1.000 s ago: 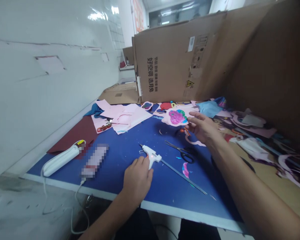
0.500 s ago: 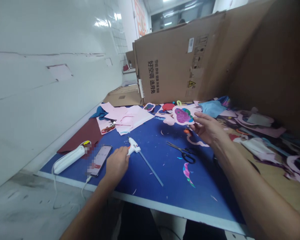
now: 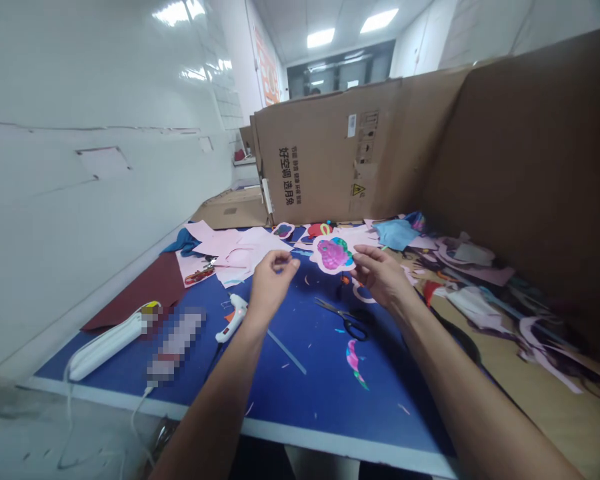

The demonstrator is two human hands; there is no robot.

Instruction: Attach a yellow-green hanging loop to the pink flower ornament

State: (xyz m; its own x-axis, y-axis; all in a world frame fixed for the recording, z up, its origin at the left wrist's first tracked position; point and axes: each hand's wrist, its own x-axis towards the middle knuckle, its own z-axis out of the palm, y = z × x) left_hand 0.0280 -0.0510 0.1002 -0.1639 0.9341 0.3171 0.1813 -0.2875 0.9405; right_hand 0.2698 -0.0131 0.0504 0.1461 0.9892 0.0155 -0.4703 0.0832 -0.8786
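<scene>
My right hand (image 3: 380, 270) is closed on the right edge of a cloud-shaped paper cutout (image 3: 334, 255), held above the table. It has a pink border and a shiny purple, green and blue middle, with a yellow loop (image 3: 325, 229) at its top edge. To the left of the cutout, my left hand (image 3: 274, 283) is raised with its fingers curled and thumb close to the fingertips; I see nothing in it. Below that hand, a white glue gun (image 3: 234, 319) rests on the blue tabletop (image 3: 300, 407), a translucent glue stick (image 3: 287, 352) extending behind my wrist.
Black-handled scissors (image 3: 347, 319) and a colourful scrap (image 3: 354, 365) lie under the hands. Pink paper sheets (image 3: 240, 250) are at the back. A white power strip (image 3: 110, 343) and a pixelated phone (image 3: 175, 350) lie at left. Cardboard (image 3: 325, 160) walls the far side; scraps (image 3: 475, 307) cover the right.
My left hand has let go of the glue gun and risen towards the cutout. The cutout, still in my right hand, has shifted left in view; the camera has tilted up.
</scene>
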